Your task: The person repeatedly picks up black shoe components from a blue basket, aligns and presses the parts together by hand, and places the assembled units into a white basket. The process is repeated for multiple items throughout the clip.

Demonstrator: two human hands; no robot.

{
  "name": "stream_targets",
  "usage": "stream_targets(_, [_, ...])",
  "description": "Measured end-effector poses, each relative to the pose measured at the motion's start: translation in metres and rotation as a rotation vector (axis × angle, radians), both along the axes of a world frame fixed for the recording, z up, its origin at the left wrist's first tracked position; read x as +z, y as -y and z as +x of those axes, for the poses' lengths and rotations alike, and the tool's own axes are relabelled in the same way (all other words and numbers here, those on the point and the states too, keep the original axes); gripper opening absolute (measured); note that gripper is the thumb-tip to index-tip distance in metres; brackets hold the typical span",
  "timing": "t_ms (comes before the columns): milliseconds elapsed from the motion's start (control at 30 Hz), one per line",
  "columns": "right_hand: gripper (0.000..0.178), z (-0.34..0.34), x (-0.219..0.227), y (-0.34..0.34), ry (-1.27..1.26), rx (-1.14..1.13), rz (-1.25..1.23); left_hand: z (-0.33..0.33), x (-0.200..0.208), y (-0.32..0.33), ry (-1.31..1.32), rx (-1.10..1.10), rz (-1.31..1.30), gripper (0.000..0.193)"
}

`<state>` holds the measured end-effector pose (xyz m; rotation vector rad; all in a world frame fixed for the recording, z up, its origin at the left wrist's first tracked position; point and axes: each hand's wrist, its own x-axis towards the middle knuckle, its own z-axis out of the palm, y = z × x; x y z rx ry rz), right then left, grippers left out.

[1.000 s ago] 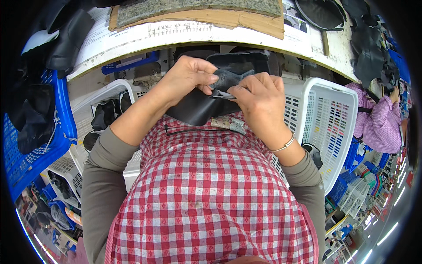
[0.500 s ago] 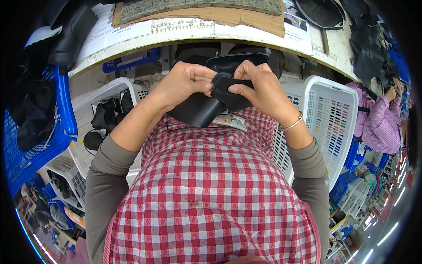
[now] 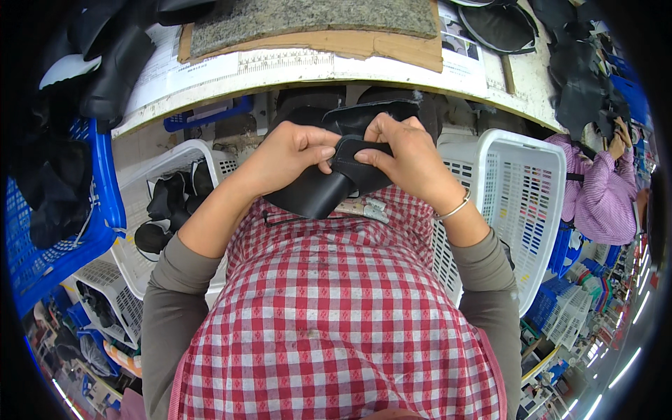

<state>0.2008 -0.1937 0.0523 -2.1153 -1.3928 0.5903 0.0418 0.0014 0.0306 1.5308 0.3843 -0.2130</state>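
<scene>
In front of my apron, both hands hold a black leather shoe upper (image 3: 315,193) with stitched seams and a smooth, curved lower flap. My left hand (image 3: 292,155) pinches the edge of a folded layer near its middle, thumb and forefinger closed together. On the other side, my right hand (image 3: 411,155) grips the same piece, its thumb pressed flat on the top layer and the fingers curled behind, partly hidden. Part of the leather rises beyond my fingers toward the table edge.
Ahead runs a white worktable (image 3: 280,78) bearing a stone slab (image 3: 315,22) on cardboard. White baskets (image 3: 521,189) flank me, the left one holding black pieces (image 3: 175,199). A blue crate (image 3: 105,189) stands far left. At right, a person in a pink top (image 3: 607,199) works.
Both hands and the leather sit slightly lower in the picture, and the view has shifted a little. The grips on the piece look the same.
</scene>
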Motion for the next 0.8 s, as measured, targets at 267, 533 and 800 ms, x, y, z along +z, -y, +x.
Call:
stream_targets(267, [0.037, -0.001, 0.011, 0.007, 0.187, -0.13, 0.177, -0.014, -0.015, 0.027, 0.108, 0.17, 0.174, 0.017])
stream_targets(533, [0.043, 0.004, 0.004, 0.032, -0.39, -0.169, 0.041, -0.022, -0.015, -0.001, 0.038, 0.047, -0.136, 0.026])
stream_targets(800, [0.039, -0.001, 0.01, 0.026, -0.341, -0.19, -0.004, 0.003, -0.001, 0.013, -0.039, -0.034, -0.143, 0.026])
